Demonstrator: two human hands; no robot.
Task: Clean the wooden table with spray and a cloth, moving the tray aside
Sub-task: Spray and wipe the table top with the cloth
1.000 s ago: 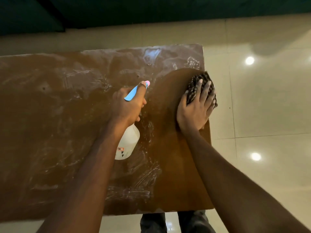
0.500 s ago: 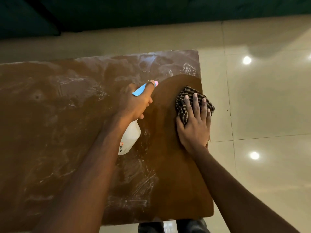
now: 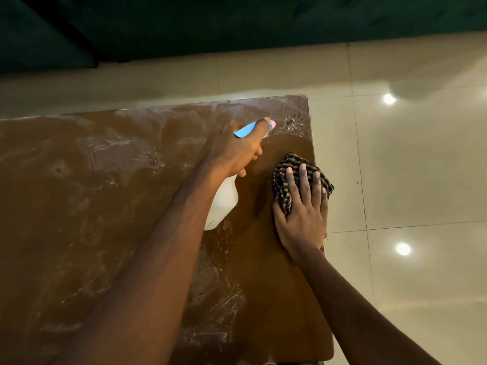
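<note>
Left hand kept its grip clamped on the spray bottle; right hand, fingers apart, pressed the checked cloth flat on the desk.

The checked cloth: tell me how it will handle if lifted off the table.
The checked cloth is bunched in soft folds under the right hand, so it would likely hang limp. It looks thin, probably light. Having wiped the streaked table, it may be damp and cling a little.
</note>
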